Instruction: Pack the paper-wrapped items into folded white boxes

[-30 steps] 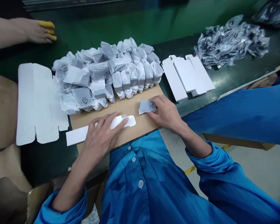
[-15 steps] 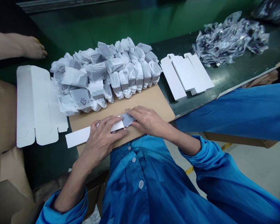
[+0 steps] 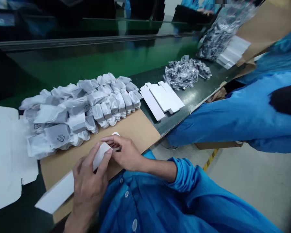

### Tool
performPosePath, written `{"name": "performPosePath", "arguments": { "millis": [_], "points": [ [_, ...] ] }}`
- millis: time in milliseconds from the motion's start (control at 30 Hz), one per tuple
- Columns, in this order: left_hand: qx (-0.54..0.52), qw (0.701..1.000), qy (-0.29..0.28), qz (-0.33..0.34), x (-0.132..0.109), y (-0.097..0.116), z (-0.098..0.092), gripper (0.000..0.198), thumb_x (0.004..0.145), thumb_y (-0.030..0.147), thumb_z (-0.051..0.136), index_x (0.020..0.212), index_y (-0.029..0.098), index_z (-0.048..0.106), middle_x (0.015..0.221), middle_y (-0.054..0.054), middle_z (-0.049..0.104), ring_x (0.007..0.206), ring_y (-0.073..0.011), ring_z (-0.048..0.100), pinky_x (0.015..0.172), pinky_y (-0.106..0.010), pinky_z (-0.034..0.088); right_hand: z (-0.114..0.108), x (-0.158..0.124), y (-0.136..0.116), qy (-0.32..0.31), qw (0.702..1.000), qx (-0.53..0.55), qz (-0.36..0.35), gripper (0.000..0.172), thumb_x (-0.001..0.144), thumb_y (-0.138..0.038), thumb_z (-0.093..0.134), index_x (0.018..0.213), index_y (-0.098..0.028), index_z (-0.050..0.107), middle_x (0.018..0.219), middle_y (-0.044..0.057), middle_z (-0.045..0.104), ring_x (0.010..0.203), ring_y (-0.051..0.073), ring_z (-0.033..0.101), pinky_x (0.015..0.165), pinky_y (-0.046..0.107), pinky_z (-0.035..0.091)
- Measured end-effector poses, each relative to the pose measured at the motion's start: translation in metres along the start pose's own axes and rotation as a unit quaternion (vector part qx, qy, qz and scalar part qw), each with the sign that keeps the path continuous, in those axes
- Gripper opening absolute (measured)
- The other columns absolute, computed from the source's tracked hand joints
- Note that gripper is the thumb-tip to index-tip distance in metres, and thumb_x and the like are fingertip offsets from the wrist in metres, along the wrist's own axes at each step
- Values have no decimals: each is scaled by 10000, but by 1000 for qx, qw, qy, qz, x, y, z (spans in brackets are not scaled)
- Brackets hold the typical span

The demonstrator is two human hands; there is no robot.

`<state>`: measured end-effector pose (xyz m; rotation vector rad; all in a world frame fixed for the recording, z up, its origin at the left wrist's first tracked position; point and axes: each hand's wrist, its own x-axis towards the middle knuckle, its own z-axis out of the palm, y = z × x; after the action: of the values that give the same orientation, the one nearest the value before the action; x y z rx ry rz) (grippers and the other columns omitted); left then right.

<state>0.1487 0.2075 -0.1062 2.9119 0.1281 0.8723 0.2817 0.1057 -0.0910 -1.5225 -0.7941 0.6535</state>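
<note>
A long, narrow white carton [image 3: 59, 192] lies slantwise over a brown cardboard sheet [image 3: 138, 131]. My left hand [image 3: 89, 181] is wrapped around it, thumb and fingers pressing its sides near the right end. At that end my right hand [image 3: 128, 153] has its fingers curled against the carton's opening, with a bit of white flap showing past them. The inside of the carton is out of sight. Just behind my hands, a pile of small grey blocks in thin white plastic bags [image 3: 77, 105] covers the back of the sheet.
Flattened white cartons lie at the left [image 3: 5, 155] and right [image 3: 163, 97] of the pile. Farther right are clear bags with dark contents [image 3: 184, 72] and a bigger bagged heap [image 3: 215, 38]. A co-worker's blue-clad leg [image 3: 220, 119] is close on my right.
The grey bagged block that was at the carton's open end no longer shows. My right hand now works at that end, and my left has slid along the carton. The view has swung right.
</note>
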Motion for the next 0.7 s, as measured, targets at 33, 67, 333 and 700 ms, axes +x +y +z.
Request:
{"name": "performPosePath", "arguments": {
  "millis": [33, 67, 333, 700],
  "points": [
    [-10, 1000, 23, -2, 3, 8, -3, 798, 859, 72, 645, 1551, 267, 299, 1549, -231, 397, 1331, -364, 525, 978, -541, 497, -15, 2, -14, 2, 999, -41, -23, 319, 892, -196, 605, 1206, -205, 660, 1090, 25, 725, 989, 142, 688, 891, 278, 567],
    [-25, 999, 46, -5, 5, 16, -7, 857, 846, 84, 673, 1570, 276, 256, 1577, -221, 358, 1360, -372, 498, 992, -555, 499, -37, 5, -30, 6, 995, -88, -48, 314, 894, -174, 595, 1200, -194, 665, 1105, 25, 724, 1000, 137, 682, 896, 270, 561],
    [-41, 992, 85, -84, 8, 9, -28, 739, 853, 173, 686, 1505, 326, 373, 1474, -170, 478, 1304, -348, 552, 976, -533, 540, -273, 90, -115, 122, 864, -487, -44, 468, 862, -199, 354, 1086, 2, 713, 905, 53, 736, 799, 104, 649, 682, 313, 415],
    [170, 902, 3, -397, -13, -106, -70, 506, 902, 405, 589, 1336, 143, 581, 1320, -247, 609, 1191, -408, 574, 939, -601, 476, -252, 136, -34, 149, 776, -566, -233, 500, 829, -623, 470, 632, -267, 760, 851, 152, 765, 970, 386, 708, 712, 589, 431]
  ]
}}
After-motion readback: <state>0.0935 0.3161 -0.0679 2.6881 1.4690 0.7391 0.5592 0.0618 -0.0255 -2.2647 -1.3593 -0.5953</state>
